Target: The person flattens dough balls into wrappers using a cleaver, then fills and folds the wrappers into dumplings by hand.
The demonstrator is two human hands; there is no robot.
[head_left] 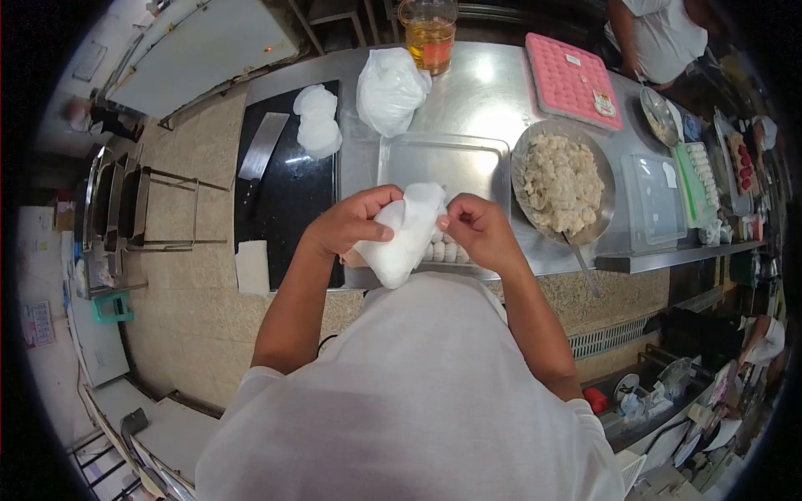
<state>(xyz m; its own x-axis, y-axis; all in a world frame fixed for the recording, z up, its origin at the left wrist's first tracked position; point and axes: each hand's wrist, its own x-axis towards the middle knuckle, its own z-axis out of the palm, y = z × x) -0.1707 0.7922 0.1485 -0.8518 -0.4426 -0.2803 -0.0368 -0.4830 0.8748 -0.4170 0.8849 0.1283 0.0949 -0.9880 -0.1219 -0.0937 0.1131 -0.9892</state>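
Observation:
My left hand [355, 221] grips a white, soft-looking plastic bag [401, 238] in front of my chest; its contents are hidden. On the other side, my right hand [480, 230] pinches the bag's edge between thumb and fingers. Just below and beyond the hands lies a shallow clear tray [447, 144], with several small whitish balls [447, 251] at its near end. To the right stands a metal bowl [608, 175] of pale, lumpy filling [561, 179], with a spoon [581, 260] leaning out over the near rim.
Left, a black board [288, 217] bears a cleaver [263, 150] and overlapping white round wrappers [317, 125]. Farther back stand a knotted white bag [391, 90], a jug of yellow liquid [430, 37] and a pink egg tray [571, 75]. Another person [660, 37] is at back right.

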